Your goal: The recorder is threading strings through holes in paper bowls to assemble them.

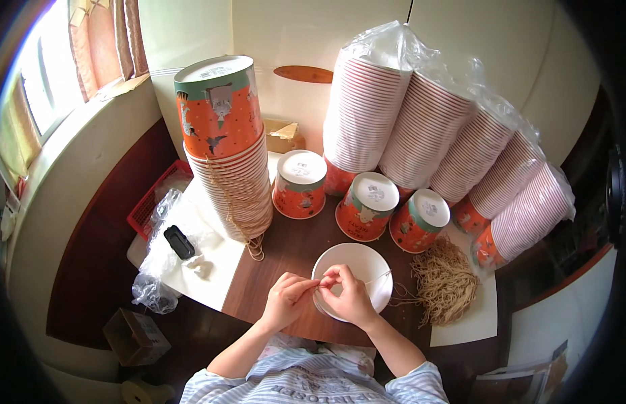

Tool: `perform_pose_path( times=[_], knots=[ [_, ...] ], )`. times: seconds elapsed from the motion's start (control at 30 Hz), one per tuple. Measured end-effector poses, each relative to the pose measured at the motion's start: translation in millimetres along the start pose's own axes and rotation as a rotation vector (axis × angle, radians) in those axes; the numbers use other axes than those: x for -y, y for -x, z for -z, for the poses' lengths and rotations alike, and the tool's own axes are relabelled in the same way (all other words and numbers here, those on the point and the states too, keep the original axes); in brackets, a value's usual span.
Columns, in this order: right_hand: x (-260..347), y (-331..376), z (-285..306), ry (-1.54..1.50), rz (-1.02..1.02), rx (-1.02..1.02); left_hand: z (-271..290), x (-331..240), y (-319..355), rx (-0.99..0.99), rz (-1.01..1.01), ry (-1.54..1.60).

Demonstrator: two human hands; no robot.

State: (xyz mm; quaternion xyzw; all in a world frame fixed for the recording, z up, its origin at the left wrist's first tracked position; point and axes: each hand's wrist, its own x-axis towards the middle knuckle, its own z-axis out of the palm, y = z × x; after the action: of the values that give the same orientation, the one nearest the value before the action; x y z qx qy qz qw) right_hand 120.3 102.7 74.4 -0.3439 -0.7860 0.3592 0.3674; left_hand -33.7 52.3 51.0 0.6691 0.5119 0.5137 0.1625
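My left hand (289, 296) and my right hand (350, 296) meet fingertip to fingertip above the near left rim of an open white tub (357, 254). Both are closed in a pinch. A thin pale string (379, 276) seems to run from my right hand across the tub to its right rim. What lies between the left fingertips is too small to make out. Right of the tub sits a tangled heap of tan strings (448, 283), with loose strands reaching toward it. Upside-down orange and green paper buckets (363, 209) stand just beyond the tub.
Tall plastic-wrapped bucket stacks (367, 114) line the back right. A bucket stack (229, 182) draped with strings rises at the left. Beside it are crumpled clear plastic (154, 293), a black plastic object (179, 242) and a red basket (148, 205). A cardboard box (136, 337) sits lower left.
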Motion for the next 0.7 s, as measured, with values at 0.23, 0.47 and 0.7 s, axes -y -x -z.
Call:
perform_pose_path(
  times=[0.23,0.47,0.7],
  knots=[
    [1.2,-0.4,-0.1,-0.009,-0.031,-0.020,-3.2,1.2,2.3,-0.051,-0.017,-0.021],
    [0.4,0.7,-0.4,-0.028,-0.028,-0.024,-4.9,2.3,2.7,-0.074,0.011,0.002],
    [1.3,1.6,0.8,-0.030,-0.052,-0.014,-8.6,2.8,6.5,-0.096,0.057,0.001]
  ],
)
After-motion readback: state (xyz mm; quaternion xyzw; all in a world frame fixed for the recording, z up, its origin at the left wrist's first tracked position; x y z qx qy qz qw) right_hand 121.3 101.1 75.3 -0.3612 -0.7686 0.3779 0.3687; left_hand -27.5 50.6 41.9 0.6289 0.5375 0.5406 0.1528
